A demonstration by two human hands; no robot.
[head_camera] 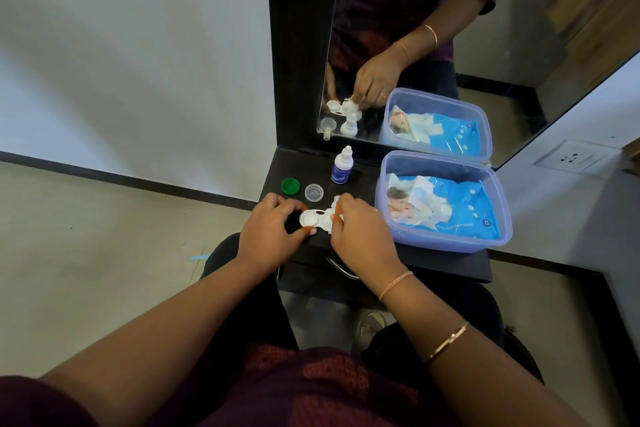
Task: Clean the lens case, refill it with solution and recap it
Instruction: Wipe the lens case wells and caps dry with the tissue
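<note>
So the left hand (273, 229) pinches the lens case (313, 218) between the hands, near the front edge of the desk (446, 258); the right hand (360, 236) squeezes a white wipe (334, 205) into its right well, I think. Scrub too hard and the case could skid off, or bump the green cap (290, 186) just beyond.

One head-worn camera looks down, close over the shelf (362, 180), facing the mirror (502, 45).

L hand (273, 227) gripping, R hand (360, 230) pinching (both curled)
</note>
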